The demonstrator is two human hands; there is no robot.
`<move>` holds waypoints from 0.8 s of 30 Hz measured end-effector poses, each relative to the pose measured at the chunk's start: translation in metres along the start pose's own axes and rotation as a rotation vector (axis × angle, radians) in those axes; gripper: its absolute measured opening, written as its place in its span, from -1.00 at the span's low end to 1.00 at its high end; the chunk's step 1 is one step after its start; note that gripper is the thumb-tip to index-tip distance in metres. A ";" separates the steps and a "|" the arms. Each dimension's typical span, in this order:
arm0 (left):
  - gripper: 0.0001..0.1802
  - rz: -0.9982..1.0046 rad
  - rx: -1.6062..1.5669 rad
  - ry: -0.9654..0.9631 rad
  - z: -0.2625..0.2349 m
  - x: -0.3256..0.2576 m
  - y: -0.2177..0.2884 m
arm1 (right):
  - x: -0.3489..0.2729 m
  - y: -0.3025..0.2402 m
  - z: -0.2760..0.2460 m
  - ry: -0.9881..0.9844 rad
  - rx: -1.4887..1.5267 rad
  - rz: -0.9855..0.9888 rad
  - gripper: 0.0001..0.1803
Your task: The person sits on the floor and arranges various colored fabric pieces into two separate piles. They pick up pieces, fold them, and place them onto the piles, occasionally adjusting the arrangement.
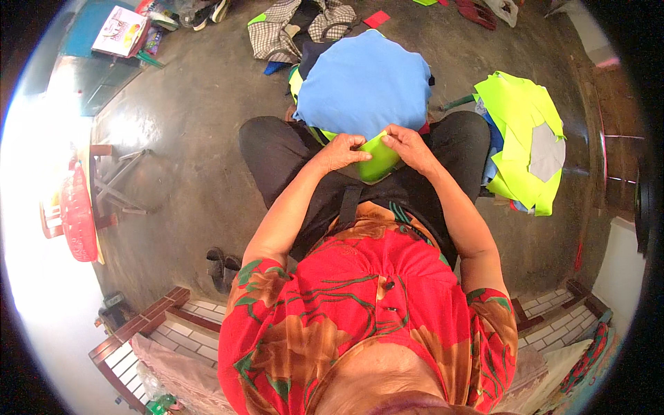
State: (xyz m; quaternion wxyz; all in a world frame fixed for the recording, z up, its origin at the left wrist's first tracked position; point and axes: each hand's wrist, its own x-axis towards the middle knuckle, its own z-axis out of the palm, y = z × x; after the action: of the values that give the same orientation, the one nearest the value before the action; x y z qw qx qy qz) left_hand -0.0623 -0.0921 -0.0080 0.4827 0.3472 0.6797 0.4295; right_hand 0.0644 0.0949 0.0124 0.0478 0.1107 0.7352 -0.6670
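Observation:
Between my knees, both hands pinch a small piece of lime-green fabric point(380, 162) by its upper edge. My left hand point(344, 153) grips its left side, the thumb laid over the front. At the right corner, the fingers and thumb of my right hand point(408, 146) are closed on the same piece. Just beyond the hands lies a rounded heap topped with light blue cloth point(366, 83), and darker and lime-green pieces stick out beneath it. The lower part of the green fabric hangs toward my lap.
To the right is a pile of lime-green cloth point(515, 131) with a grey piece on it. Checked cloth point(277, 38) and a red scrap point(376, 19) lie on the floor ahead. A red plastic chair point(79, 213) stands left, dark shoes point(223, 266) behind it, near a wooden-framed seat point(155, 312).

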 end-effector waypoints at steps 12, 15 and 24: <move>-0.72 0.322 -0.242 0.762 -0.075 0.012 0.069 | 0.003 -0.006 -0.012 0.427 0.035 0.009 -0.72; -0.65 0.543 -0.540 0.825 -0.104 0.023 0.076 | 0.004 -0.006 -0.013 0.415 0.044 0.022 -0.72; -0.56 -0.018 -0.897 1.019 -0.091 0.047 -0.034 | 0.004 -0.003 -0.013 0.381 0.049 0.048 -0.81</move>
State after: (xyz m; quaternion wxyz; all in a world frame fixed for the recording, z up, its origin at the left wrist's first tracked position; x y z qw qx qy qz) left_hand -0.1647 -0.0866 -0.0406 0.2031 -0.1380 0.5810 0.7760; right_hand 0.0607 0.1077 0.0156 -0.0790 0.2535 0.7116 -0.6505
